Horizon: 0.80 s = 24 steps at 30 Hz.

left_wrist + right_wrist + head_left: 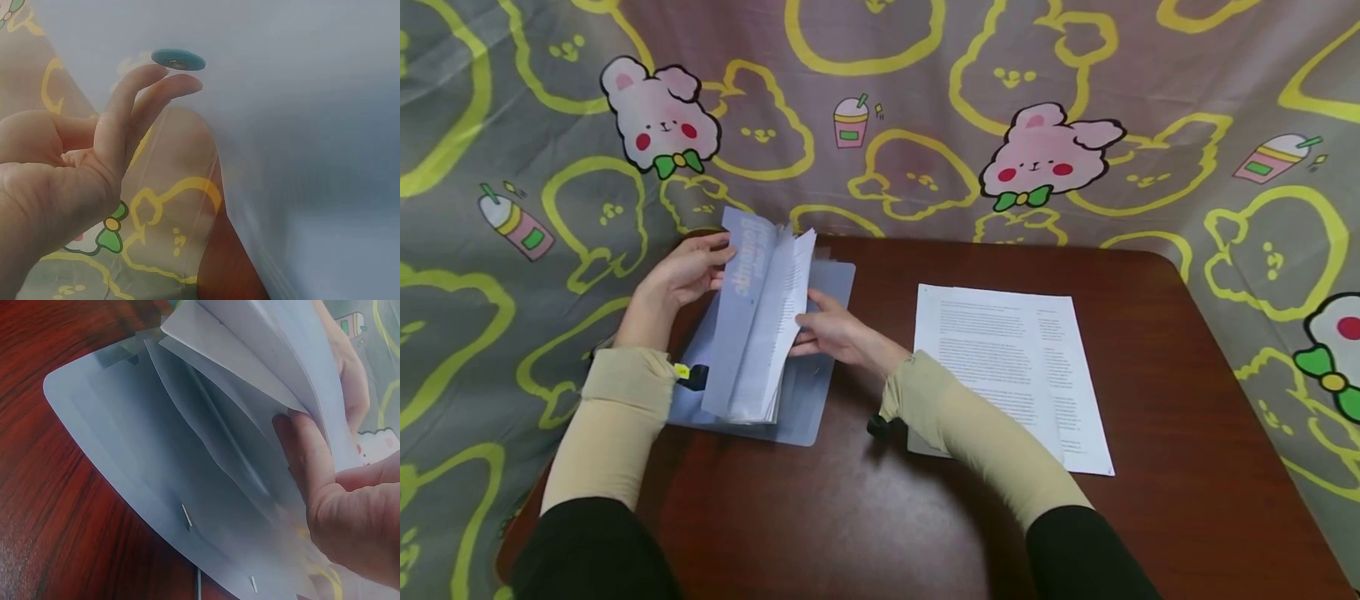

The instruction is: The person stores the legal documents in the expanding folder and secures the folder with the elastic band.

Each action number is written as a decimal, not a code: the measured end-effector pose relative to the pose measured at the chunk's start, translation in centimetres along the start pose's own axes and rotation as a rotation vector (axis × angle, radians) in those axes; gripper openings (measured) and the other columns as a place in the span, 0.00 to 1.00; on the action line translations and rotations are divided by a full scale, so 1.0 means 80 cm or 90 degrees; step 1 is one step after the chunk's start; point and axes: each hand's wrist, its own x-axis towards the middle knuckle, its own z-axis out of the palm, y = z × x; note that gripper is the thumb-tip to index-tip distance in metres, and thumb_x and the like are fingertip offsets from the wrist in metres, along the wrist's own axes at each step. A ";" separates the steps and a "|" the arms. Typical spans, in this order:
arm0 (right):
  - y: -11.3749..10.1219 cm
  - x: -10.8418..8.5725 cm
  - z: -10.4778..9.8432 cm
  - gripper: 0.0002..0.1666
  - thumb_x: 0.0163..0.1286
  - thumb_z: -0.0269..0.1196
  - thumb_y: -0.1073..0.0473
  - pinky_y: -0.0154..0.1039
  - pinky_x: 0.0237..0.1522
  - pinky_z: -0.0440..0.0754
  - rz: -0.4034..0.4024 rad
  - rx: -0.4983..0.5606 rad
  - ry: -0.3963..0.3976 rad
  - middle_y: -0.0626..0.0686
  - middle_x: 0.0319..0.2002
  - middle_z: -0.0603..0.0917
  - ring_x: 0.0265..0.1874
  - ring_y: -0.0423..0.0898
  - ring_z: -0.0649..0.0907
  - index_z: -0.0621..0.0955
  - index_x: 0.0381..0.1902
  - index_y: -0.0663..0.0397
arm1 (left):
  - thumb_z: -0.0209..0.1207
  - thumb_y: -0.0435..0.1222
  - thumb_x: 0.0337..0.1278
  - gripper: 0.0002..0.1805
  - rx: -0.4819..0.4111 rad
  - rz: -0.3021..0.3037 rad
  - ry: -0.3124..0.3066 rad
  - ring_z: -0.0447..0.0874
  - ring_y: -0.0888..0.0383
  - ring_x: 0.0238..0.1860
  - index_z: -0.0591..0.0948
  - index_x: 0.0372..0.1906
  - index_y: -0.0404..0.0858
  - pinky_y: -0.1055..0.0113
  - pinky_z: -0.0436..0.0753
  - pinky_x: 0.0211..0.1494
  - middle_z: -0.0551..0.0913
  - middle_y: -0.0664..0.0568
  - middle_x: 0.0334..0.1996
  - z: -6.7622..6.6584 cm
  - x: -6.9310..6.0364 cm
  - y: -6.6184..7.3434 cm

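Observation:
A translucent blue document folder (838, 292) lies spread open at the left of the table. My left hand (694, 271) holds its raised cover (730, 325) by the left edge. Two fingertips (184, 84) of that hand lie close to a teal button (178, 60) on the cover, in the left wrist view. Under the cover stands a bundle of printed sheets (786, 292), tilted up with it. My right hand (835, 329) pinches the right edge of the sheets, its fingers (306, 447) beneath them in the right wrist view. Thin clear sleeves (206, 425) hang below the sheets.
Printed pages (985, 358) lie overlapping to the right, partly below my right forearm. The brown table (880, 517) has a rounded far right corner. A patterned curtain (910, 100) hangs behind and at both sides. Two staples (187, 515) show on the folder.

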 end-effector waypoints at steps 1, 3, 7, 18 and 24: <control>0.001 0.002 0.001 0.41 0.88 0.43 0.72 0.68 0.77 0.75 0.001 0.003 0.002 0.76 0.78 0.71 0.75 0.75 0.75 0.49 0.91 0.48 | 0.45 0.35 0.90 0.40 0.000 0.000 0.000 0.84 0.66 0.25 0.39 0.91 0.36 0.75 0.84 0.27 0.86 0.61 0.34 0.000 0.000 0.000; 0.003 0.004 0.002 0.41 0.89 0.43 0.72 0.68 0.77 0.75 0.004 0.008 0.005 0.76 0.78 0.71 0.75 0.75 0.75 0.48 0.92 0.47 | 0.45 0.35 0.90 0.40 -0.002 0.002 -0.003 0.84 0.66 0.25 0.40 0.91 0.36 0.75 0.83 0.27 0.85 0.61 0.34 0.000 0.000 -0.001; 0.004 0.008 0.005 0.41 0.89 0.43 0.71 0.68 0.77 0.75 0.013 0.015 0.005 0.77 0.78 0.71 0.75 0.75 0.75 0.48 0.92 0.46 | 0.45 0.34 0.90 0.39 -0.013 0.003 -0.006 0.86 0.65 0.26 0.42 0.91 0.36 0.74 0.85 0.28 0.86 0.60 0.34 0.001 0.001 -0.003; 0.006 0.013 0.009 0.40 0.88 0.42 0.73 0.68 0.78 0.73 0.012 0.015 0.010 0.77 0.78 0.71 0.76 0.75 0.74 0.51 0.91 0.48 | 0.44 0.35 0.91 0.38 0.010 0.008 -0.007 0.86 0.66 0.25 0.42 0.91 0.35 0.75 0.84 0.27 0.87 0.61 0.33 0.006 0.004 -0.005; 0.009 0.018 0.013 0.39 0.88 0.42 0.74 0.68 0.78 0.73 0.017 0.010 0.003 0.77 0.77 0.71 0.76 0.75 0.74 0.53 0.90 0.49 | 0.44 0.34 0.91 0.37 0.007 0.010 0.002 0.86 0.66 0.23 0.44 0.91 0.35 0.75 0.84 0.26 0.86 0.60 0.32 0.004 0.001 -0.008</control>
